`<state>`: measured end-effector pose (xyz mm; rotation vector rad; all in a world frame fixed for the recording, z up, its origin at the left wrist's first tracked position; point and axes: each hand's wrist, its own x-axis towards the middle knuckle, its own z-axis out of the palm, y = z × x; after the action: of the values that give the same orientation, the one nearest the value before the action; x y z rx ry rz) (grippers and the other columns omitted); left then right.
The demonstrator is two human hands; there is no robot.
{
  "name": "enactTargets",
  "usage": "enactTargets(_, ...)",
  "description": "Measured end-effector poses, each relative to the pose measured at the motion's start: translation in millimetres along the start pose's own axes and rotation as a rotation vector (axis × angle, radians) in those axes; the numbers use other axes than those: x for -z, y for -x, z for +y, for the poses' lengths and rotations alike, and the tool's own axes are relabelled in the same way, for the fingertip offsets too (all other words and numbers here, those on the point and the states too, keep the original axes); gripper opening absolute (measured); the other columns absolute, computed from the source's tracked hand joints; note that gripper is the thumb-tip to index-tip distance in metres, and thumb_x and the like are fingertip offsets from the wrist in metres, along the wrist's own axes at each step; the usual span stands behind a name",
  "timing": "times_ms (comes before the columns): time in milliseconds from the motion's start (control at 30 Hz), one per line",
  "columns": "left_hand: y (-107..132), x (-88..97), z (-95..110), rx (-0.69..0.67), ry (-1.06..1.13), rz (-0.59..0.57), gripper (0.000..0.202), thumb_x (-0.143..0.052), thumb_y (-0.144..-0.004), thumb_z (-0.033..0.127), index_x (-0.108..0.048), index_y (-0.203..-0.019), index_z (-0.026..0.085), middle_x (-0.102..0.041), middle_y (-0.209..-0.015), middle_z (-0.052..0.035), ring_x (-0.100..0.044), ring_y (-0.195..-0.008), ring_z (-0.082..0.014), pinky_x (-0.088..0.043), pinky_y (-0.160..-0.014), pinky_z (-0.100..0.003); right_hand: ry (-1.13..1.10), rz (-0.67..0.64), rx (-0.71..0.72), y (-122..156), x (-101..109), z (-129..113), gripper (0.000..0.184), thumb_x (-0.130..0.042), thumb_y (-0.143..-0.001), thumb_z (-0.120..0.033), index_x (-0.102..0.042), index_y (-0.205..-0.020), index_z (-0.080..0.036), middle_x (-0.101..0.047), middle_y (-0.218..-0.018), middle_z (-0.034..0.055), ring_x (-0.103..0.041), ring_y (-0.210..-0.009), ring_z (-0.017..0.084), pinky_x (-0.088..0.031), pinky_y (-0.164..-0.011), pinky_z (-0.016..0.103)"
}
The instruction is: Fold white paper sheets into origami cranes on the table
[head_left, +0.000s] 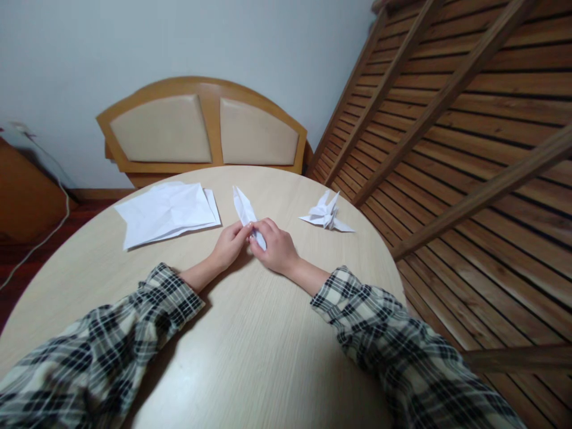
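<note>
A long, narrow folded piece of white paper (243, 208) lies on the round pale wooden table (250, 351), pointing away from me. My left hand (230, 244) pinches its near end with closed fingers. My right hand (274, 245) is curled over the same end, fingers pressed on the paper. Both hands touch each other at the fold. Plaid sleeves cover both forearms.
A stack of creased white paper sheets (167, 213) lies at the left of the hands. A finished white paper crane (327, 213) sits at the right, near the table's edge. A wooden headboard (203, 128) leans against the wall behind; a slatted wooden frame (469, 137) stands at the right.
</note>
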<state>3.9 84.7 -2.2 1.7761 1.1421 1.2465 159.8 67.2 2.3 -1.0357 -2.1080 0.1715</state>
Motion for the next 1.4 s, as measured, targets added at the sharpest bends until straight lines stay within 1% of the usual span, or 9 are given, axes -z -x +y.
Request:
enactTargets(233,0.2,0.5,8.6,0.025,-0.003,0.013,0.037,-0.042,-0.084,0.052,-0.054,-0.074,0.019,-0.057,-0.071,-0.0021,-0.051,-0.073,-0.0197,-0.045,-0.071,-0.031,-0.348,0.102,-0.026,-3.6,-3.1,9.6,0.02,-0.044,-0.097,-0.027,-0.062,-0.105,-0.021,-0.065,-0.102,0.0061,-0.061,-0.099,0.019,-0.048,-0.09,0.035)
enactTargets(300,-0.3,0.8,9.1,0.049,0.003,0.017,0.035,-0.042,-0.083,0.052,-0.05,-0.071,0.02,-0.054,-0.068,-0.001,-0.05,-0.071,-0.0193,-0.045,-0.069,-0.031,-0.468,0.124,-0.088,-4.9,-5.3,12.4,0.019,-0.045,-0.097,-0.028,-0.062,-0.101,-0.02,-0.066,-0.1,0.0058,-0.061,-0.097,0.019,-0.048,-0.088,0.034)
enactTargets(500,-4.4,3.0,3.9,0.115,0.07,-0.019,0.034,-0.049,-0.079,0.05,-0.046,-0.063,0.021,-0.048,-0.062,0.0011,-0.045,-0.064,-0.0169,-0.041,-0.063,-0.03,-0.852,0.056,-0.299,-6.8,-13.8,19.0,0.014,-0.054,-0.092,-0.031,-0.058,-0.101,-0.021,-0.064,-0.094,0.0018,-0.061,-0.086,0.016,-0.048,-0.077,0.029)
enactTargets(667,-5.3,2.5,-1.8,0.163,0.196,-0.122,0.033,-0.055,-0.078,0.049,-0.052,-0.065,0.018,-0.053,-0.065,-0.0003,-0.048,-0.065,-0.0161,-0.042,-0.066,-0.03,-1.119,0.032,-0.437,-8.2,-17.5,25.4,0.038,-0.064,-0.085,-0.034,-0.047,-0.118,-0.027,-0.059,-0.074,-0.005,-0.059,-0.067,0.015,-0.045,-0.062,0.026)
enactTargets(733,-4.8,1.9,-3.2,0.171,0.252,-0.167,0.033,-0.057,-0.079,0.048,-0.056,-0.068,0.016,-0.057,-0.068,-0.0016,-0.051,-0.067,-0.0169,-0.043,-0.07,-0.031,-1.169,0.024,-0.485,-9.2,-17.9,26.3,0.046,-0.07,-0.081,-0.04,-0.046,-0.119,-0.027,-0.06,-0.072,-0.0054,-0.059,-0.065,0.015,-0.045,-0.062,0.027)
enactTargets(900,-3.8,1.9,-1.7,0.176,0.261,-0.243,0.034,-0.058,-0.079,0.046,-0.06,-0.071,0.014,-0.061,-0.071,-0.0042,-0.052,-0.069,-0.0176,-0.043,-0.071,-0.032,-1.184,-0.059,-0.567,-11.2,-18.2,24.7,0.045,-0.074,-0.073,-0.058,-0.055,-0.089,-0.021,-0.061,-0.072,-0.0016,-0.057,-0.065,0.014,-0.044,-0.061,0.026)
enactTargets(967,-3.8,2.1,0.1,0.179,0.246,-0.275,0.034,-0.058,-0.078,0.046,-0.062,-0.071,0.013,-0.062,-0.071,-0.0049,-0.051,-0.068,-0.0177,-0.043,-0.069,-0.032,-1.182,-0.056,-0.582,-11.6,-17.6,23.6,0.048,-0.074,-0.071,-0.062,-0.055,-0.085,-0.021,-0.061,-0.071,-0.0013,-0.055,-0.065,0.014,-0.042,-0.059,0.026)
enactTargets(1200,-2.8,4.7,2.3,0.187,0.216,-0.298,0.027,-0.057,-0.074,0.041,-0.057,-0.062,0.016,-0.057,-0.063,-0.0028,-0.046,-0.062,-0.0159,-0.041,-0.063,-0.029,-1.225,-0.133,-0.575,-12.4,-13.8,23.4,0.052,-0.084,-0.06,-0.057,-0.061,-0.085,-0.019,-0.064,-0.075,0.0002,-0.056,-0.069,0.015,-0.046,-0.065,0.029)
enactTargets(1400,-1.4,8.4,1.0,0.236,0.202,-0.355,0.026,-0.057,-0.071,0.039,-0.056,-0.06,0.015,-0.055,-0.059,-0.002,-0.044,-0.057,-0.0146,-0.039,-0.057,-0.028,-1.209,-0.188,-0.562,-12.3,-12.2,24.7,0.051,-0.083,-0.06,-0.058,-0.062,-0.081,-0.017,-0.063,-0.073,-0.0006,-0.054,-0.066,0.013,-0.044,-0.063,0.027)
